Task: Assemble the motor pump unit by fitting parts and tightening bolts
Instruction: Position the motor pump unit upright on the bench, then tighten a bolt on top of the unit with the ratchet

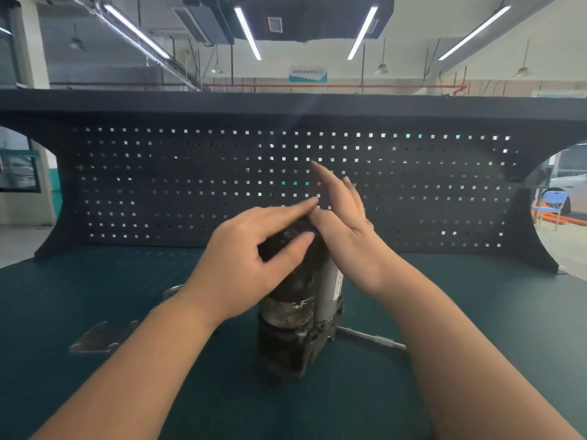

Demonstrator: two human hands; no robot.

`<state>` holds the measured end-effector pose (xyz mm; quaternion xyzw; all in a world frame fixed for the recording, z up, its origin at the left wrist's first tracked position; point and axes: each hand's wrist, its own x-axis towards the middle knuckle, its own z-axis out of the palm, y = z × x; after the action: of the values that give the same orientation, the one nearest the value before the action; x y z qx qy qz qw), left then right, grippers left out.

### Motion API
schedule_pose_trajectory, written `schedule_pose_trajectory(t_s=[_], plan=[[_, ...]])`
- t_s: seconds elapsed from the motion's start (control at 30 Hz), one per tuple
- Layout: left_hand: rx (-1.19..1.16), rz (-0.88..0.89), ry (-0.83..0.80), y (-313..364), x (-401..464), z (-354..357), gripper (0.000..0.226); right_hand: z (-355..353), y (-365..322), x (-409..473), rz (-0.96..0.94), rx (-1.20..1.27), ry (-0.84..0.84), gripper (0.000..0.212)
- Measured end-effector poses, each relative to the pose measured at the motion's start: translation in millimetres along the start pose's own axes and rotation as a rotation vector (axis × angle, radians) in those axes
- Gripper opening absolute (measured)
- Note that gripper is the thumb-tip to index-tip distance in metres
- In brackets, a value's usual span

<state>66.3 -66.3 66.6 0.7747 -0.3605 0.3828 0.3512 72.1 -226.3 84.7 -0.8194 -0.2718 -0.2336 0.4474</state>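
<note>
A dark green surface [460, 312] carries the upright motor pump unit [295, 328], a flat metal plate [101, 336] at lower left, and what looks like a ratchet handle [371, 338] at right.

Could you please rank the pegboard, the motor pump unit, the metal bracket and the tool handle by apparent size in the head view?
1. pegboard
2. motor pump unit
3. metal bracket
4. tool handle, partly hidden, so unsure.

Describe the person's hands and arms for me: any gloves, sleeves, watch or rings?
Both the left hand and the right hand are bare, with no gloves. Both forearms are uncovered as far as the frame shows, so no sleeves appear. No watch, bracelet or ring is visible. The fingernails on the right hand look fairly long.
</note>
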Motion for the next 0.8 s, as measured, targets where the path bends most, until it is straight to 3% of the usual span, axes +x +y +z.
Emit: schedule_pose_trajectory(t_s=[0.1, 0.17, 0.2, 0.3, 0.43, 0.53, 0.63, 0.7, 0.8], plan=[[0.12, 0.016, -0.059, 0.9, 5.7, -1.7, 0.048, -9.5, 1.8, 3.9, 0.144, -0.112, 0.117, 0.045], [0.155, 0.01, -0.064, 2.7, 6.3, 2.3, 0.048, -28.9, 13.4, 1.1, 0.429, -0.187, 0.182, 0.049], [0.173, 0.02, -0.06, 3.1, 6.2, 5.0, 0.048, -41.4, 19.7, -3.7, 0.603, -0.316, 0.099, 0.05], [0.162, 0.001, -0.08, 4.4, 7.4, 9.1, 0.05, -72.1, 47.1, -25.3, 1.014, -0.762, -0.388, 0.043], [0.12, -0.1, -0.137, 5.8, 8.4, 7.5, 0.058, -68.0, 81.5, -45.8, 1.381, -0.602, -0.674, 0.062], [0.18, -0.111, -0.135, 10.4, 7.9, 8.1, 0.06, -55.7, 95.5, -46.0, 1.378, -0.604, -0.745, 0.038], [0.277, -0.11, -0.124, 16.0, 7.9, 11.5, 0.064, -48.1, 103.7, -44.4, 1.267, -0.622, -0.628, 0.025], [0.322, -0.101, -0.125, 16.8, 8.2, 12.9, 0.066, -47.2, 104.0, -40.3, 1.064, -0.678, -0.438, 0.025], [0.344, -0.11, -0.135, 16.0, 7.7, 12.0, 0.067, -53.4, 94.4, -28.9, 0.964, -0.59, -0.022, 0.036]])
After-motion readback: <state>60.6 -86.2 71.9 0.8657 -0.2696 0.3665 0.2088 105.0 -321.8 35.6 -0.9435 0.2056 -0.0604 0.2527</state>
